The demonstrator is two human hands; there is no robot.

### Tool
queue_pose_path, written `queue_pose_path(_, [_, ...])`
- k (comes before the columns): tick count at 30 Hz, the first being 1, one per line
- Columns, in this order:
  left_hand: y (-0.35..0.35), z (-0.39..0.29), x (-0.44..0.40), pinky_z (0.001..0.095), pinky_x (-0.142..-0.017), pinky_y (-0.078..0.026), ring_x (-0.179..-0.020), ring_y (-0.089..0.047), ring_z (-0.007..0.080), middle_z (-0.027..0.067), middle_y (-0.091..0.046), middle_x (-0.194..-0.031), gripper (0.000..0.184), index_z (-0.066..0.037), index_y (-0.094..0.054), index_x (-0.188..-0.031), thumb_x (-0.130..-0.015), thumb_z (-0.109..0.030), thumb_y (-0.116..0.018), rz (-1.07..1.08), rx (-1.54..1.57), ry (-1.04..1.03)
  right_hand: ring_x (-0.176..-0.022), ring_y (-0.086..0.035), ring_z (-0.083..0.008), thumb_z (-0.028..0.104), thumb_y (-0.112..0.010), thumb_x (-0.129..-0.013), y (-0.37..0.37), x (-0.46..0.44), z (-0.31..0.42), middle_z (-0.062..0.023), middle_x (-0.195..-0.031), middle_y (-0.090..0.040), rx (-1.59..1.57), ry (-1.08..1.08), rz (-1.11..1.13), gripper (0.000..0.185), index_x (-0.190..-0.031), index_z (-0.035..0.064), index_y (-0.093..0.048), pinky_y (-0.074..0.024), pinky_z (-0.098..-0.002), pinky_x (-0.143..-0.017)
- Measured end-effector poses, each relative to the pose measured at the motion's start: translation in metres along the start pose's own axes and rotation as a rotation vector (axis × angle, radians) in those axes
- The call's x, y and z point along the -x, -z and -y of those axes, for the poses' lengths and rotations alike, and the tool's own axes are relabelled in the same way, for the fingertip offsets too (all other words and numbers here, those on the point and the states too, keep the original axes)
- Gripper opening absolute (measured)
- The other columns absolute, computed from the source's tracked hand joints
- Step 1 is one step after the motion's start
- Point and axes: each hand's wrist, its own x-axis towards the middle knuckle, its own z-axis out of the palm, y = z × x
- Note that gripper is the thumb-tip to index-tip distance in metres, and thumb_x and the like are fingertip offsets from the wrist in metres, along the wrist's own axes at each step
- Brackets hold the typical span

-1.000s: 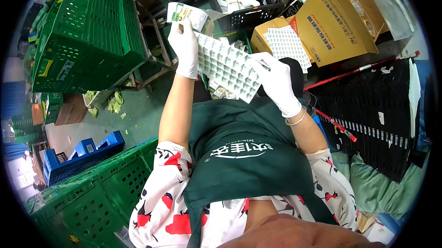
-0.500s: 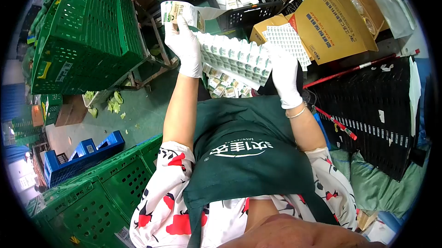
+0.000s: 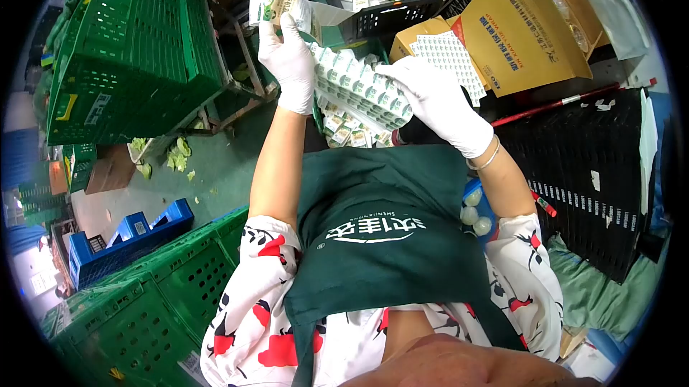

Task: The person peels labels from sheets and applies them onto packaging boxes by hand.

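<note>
My white-gloved left hand (image 3: 288, 64) is closed on a roll of printed labels (image 3: 281, 8) and on the left end of a sheet of small stickers (image 3: 362, 89). The sheet slants down to the right and is bent along its length. My gloved right hand (image 3: 430, 96) has its fingers pressed together at the sheet's upper right edge. Under the sheet, many small labelled packets (image 3: 344, 131) lie in a green crate. Another sticker sheet (image 3: 452, 64) rests on the open cardboard box to the right.
A black crate (image 3: 395, 15) of packets stands at the top. Stacked green crates (image 3: 133, 57) rise at the left, with a blue crate (image 3: 133, 240) below. Black crates (image 3: 581, 179) and a red pole (image 3: 556, 105) are at the right. Leaves (image 3: 178, 157) lie on the floor.
The label roll has moved slightly up. The sticker sheet has folded and tilted, exposing packets below. My right hand moved right, then back left along the sheet, its forearm now farther right.
</note>
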Motion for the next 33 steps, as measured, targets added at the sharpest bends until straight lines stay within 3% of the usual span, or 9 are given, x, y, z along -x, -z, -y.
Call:
queue_pose_path(6, [0.005,0.023,-0.001,0.0298,-0.071,-0.053,-0.078,-0.065,0.0137,0.0118,-0.072,-0.095,0.022,0.005,-0.064,-0.112,-0.096,-0.010,-0.060,0.004,-0.175,-0.005,-0.084,-0.064,-0.0208,0.003,-0.064,-0.086,-0.005,0.014,0.004,-0.0059,-0.095,-0.062,-0.172,0.040,-0.044,0.037,-0.121,0.0133,-0.063,-0.0535,-0.0313,-0.072])
queue_pose_path(8, [0.008,0.029,-0.006,0.0300,-0.069,-0.052,-0.076,-0.064,0.0134,0.0110,-0.073,-0.091,0.021,0.005,-0.065,-0.109,-0.095,-0.010,-0.061,-0.029,-0.213,-0.015,-0.081,-0.063,-0.0162,0.003,-0.063,-0.089,0.011,0.022,0.013,-0.0053,-0.095,-0.064,-0.445,-0.184,-0.028,0.035,-0.123,0.0099,-0.062,-0.0528,-0.0282,-0.071])
queue_pose_path(13, [0.021,0.017,-0.011,0.0222,-0.076,-0.048,-0.083,-0.062,0.0067,0.0040,-0.071,-0.099,0.021,0.003,-0.067,-0.111,-0.094,-0.008,-0.061,0.547,0.005,0.382,-0.071,-0.055,-0.0046,0.019,-0.054,-0.100,0.043,0.015,-0.014,-0.0017,-0.091,-0.061,-1.061,-0.590,-0.027,0.030,-0.122,-0.0005,-0.061,-0.0437,-0.0171,-0.059])
queue_pose_path(14, [0.018,0.003,-0.008,0.0225,-0.079,-0.049,-0.087,-0.062,0.0070,0.0045,-0.070,-0.103,0.025,0.003,-0.065,-0.116,-0.094,-0.008,-0.062,0.669,0.078,0.464,-0.061,-0.051,-0.0025,0.029,-0.053,-0.101,0.031,0.014,-0.029,0.0009,-0.080,-0.060,-1.182,-0.546,-0.112,0.032,-0.106,0.0002,-0.067,-0.0367,-0.0162,-0.051])
queue_pose_path(19, [0.013,-0.037,0.007,0.0254,-0.093,-0.048,-0.104,-0.062,0.0091,0.0059,-0.068,-0.116,0.042,0.002,-0.057,-0.130,-0.091,-0.009,-0.067,1.051,0.191,0.662,-0.043,-0.038,-0.0006,0.040,-0.057,-0.098,0.018,-0.020,-0.040,0.0069,-0.052,-0.045,-0.921,-0.745,0.086,0.046,-0.066,0.0082,-0.060,-0.0267,-0.0176,-0.041])
queue_pose_path(25, [0.015,-0.037,0.014,0.0228,-0.085,-0.048,-0.094,-0.060,0.0056,0.0022,-0.067,-0.110,0.037,0.000,-0.061,-0.126,-0.093,-0.017,-0.065,1.088,0.133,0.725,-0.045,-0.042,-0.0037,0.039,-0.060,-0.095,0.003,-0.040,-0.045,0.0033,-0.052,-0.049,-0.812,-0.393,0.341,0.040,-0.070,0.0080,-0.065,-0.0295,-0.0213,-0.043])
queue_pose_path(27, [0.012,-0.022,0.014,0.0213,-0.081,-0.048,-0.089,-0.060,0.0052,0.0022,-0.069,-0.106,0.032,0.000,-0.066,-0.118,-0.093,-0.019,-0.065,0.896,0.344,0.849,-0.049,-0.047,-0.0057,0.042,-0.058,-0.095,0.015,-0.039,-0.033,0.0012,-0.054,-0.055,-0.701,-0.400,0.568,0.045,-0.069,0.0067,-0.069,-0.0360,-0.0233,-0.047])
queue_pose_path(29, [0.016,-0.002,0.008,0.0208,-0.078,-0.047,-0.086,-0.060,0.0053,0.0027,-0.070,-0.103,0.029,0.001,-0.068,-0.114,-0.091,-0.017,-0.067,0.910,0.177,0.763,-0.051,-0.048,-0.0051,0.046,-0.057,-0.095,0.014,-0.034,-0.027,0.0009,-0.058,-0.058,-0.591,-0.505,0.619,0.048,-0.069,0.0070,-0.068,-0.0375,-0.0223,-0.049])
queue_pose_path(33, [0.008,-0.022,0.016,0.0240,-0.081,-0.050,-0.088,-0.061,0.0069,0.0039,-0.070,-0.104,0.031,0.003,-0.067,-0.116,-0.091,-0.013,-0.067,0.867,0.122,0.649,-0.052,-0.044,-0.0015,0.041,-0.053,-0.099,0.010,-0.016,-0.038,0.0057,-0.062,-0.051,-0.863,-0.634,-0.041,0.040,-0.083,0.0069,-0.066,-0.0337,-0.0200,-0.048])
